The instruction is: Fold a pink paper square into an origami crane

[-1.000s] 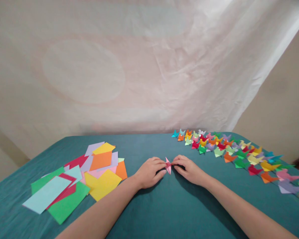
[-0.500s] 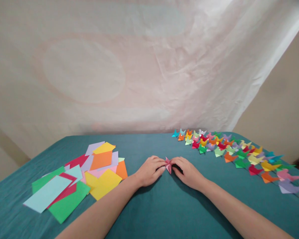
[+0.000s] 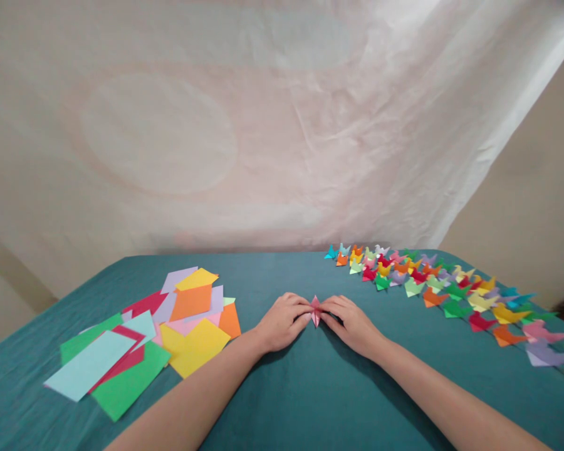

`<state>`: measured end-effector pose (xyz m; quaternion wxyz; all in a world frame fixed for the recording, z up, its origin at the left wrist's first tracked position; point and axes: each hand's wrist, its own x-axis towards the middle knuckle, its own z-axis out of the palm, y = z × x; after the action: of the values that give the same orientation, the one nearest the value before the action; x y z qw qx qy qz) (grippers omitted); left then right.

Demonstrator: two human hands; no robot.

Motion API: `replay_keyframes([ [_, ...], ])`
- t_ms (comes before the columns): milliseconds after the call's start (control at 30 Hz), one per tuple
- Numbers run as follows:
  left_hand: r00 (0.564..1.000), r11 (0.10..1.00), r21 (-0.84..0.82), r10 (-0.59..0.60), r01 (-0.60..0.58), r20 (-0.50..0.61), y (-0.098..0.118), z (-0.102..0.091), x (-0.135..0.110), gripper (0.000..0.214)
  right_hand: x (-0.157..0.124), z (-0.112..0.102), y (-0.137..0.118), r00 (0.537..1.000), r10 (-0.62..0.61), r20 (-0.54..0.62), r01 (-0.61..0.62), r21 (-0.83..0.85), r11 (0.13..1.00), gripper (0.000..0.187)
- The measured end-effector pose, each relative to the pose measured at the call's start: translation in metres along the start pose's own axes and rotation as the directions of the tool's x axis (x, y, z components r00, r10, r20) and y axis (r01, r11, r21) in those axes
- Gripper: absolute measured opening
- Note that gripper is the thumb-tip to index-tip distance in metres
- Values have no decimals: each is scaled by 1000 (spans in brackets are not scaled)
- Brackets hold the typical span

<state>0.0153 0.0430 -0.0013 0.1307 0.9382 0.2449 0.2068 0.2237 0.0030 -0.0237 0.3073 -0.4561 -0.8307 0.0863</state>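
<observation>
Between my two hands, near the middle of the table, is a small piece of folded pink origami paper (image 3: 316, 311). It stands as a narrow, pointed diamond with a crease down its length. My left hand (image 3: 284, 321) pinches its left side with thumb and fingers. From the other side, my right hand (image 3: 350, 321) grips the right edge with its fingertips. Both wrists rest low over the cloth. The fingers cover the side parts of the paper.
Loose coloured paper sheets (image 3: 131, 363) overlap in a pile on the left. Rows of folded paper birds (image 3: 455, 291) in many colours stand along the right. A green cloth (image 3: 272, 401) covers the table, and a pale sheet (image 3: 263, 138) hangs behind it.
The pink paper has straightened from a slight tilt to upright and looks narrower. My right hand has shifted slightly left, closer to my left hand.
</observation>
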Motion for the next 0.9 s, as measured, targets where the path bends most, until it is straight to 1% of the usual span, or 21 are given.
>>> replay_keyframes([
  [233, 1000, 1000, 9, -9, 9, -6, 1, 0, -1, 29, 0, 2, 1, 1000, 4, -3, -4, -4, 1000, 23],
  [400, 999, 1000, 16, -18, 19, -33, 0, 2, -2, 29, 0, 3, 3, 1000, 8, -11, -8, 4, 1000, 19],
  [500, 999, 999, 32, -21, 22, -45, 0, 2, -3, 28, 0, 3, 3, 1000, 3, -13, -3, -4, 1000, 20],
  [700, 999, 994, 109, 8, -2, -54, 7, -1, -3, 28, -1, 4, 5, 1000, -22, -17, 21, -62, 998, 26],
  [900, 999, 981, 189, 52, -49, -14, 11, -1, -2, 27, -2, 7, 6, 1000, -19, -9, 17, -134, 991, 25],
])
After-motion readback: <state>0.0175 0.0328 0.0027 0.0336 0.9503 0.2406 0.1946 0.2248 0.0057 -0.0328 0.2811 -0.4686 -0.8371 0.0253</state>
